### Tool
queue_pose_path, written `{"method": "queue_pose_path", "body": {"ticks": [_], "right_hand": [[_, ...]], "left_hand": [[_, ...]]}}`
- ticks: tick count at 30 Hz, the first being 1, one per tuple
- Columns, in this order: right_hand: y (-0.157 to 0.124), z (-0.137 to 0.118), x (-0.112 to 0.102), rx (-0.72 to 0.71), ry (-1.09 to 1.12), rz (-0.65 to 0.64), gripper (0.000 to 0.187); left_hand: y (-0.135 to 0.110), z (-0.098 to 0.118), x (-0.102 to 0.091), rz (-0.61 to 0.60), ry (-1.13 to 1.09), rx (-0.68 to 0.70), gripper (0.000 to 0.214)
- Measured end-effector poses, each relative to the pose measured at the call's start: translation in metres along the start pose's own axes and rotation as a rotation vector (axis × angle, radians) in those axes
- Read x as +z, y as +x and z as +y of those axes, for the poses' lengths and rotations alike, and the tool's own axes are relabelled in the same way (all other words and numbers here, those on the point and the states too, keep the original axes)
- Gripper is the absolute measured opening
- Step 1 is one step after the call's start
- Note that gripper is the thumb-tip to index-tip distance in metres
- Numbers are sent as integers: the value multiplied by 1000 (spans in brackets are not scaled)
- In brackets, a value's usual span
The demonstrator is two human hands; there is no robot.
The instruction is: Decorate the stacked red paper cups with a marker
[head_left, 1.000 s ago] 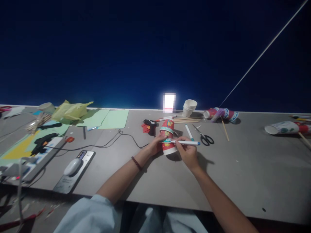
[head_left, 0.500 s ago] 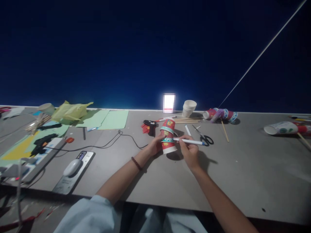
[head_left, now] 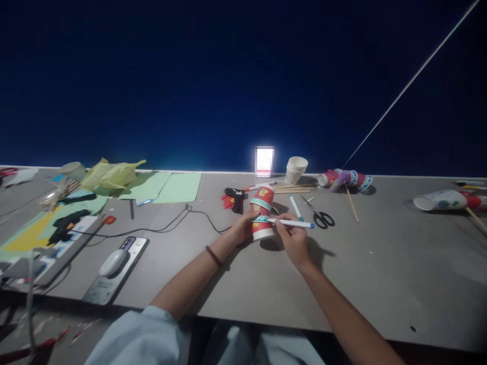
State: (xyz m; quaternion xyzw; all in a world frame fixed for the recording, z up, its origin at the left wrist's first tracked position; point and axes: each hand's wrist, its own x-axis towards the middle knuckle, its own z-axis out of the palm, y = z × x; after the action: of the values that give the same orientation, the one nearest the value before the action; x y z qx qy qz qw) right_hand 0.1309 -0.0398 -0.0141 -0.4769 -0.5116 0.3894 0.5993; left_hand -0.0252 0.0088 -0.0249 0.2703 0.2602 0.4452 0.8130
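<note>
A red patterned paper cup stack (head_left: 262, 212) stands near the middle of the grey table (head_left: 380, 274), two cups joined and leaning a little. My left hand (head_left: 243, 227) is closed round its left side. My right hand (head_left: 292, 239) pinches a white marker with a blue end (head_left: 292, 223), whose tip touches the cup's teal band. A second white marker (head_left: 296, 208) lies just behind, beside black-handled scissors (head_left: 321, 217).
A black glue gun (head_left: 236, 196) with its cable lies left of the cup. White cups (head_left: 296, 169), wooden sticks (head_left: 292, 188), decorated cups (head_left: 346, 179) and another cup (head_left: 441, 200) lie behind and right. Green paper (head_left: 167, 186), a phone with a mouse (head_left: 116, 261) are at left.
My right hand and the marker shifted slightly right and back left along the cup's band. My left hand kept its grip on the cup.
</note>
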Motion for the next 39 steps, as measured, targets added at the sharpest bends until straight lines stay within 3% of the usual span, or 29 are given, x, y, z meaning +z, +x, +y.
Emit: {"method": "queue_pose_path", "body": {"ticks": [39], "right_hand": [[0,3,-1,-20,-38,-12,23]], "left_hand": [[-3,2,4,13,29,24,43]]}}
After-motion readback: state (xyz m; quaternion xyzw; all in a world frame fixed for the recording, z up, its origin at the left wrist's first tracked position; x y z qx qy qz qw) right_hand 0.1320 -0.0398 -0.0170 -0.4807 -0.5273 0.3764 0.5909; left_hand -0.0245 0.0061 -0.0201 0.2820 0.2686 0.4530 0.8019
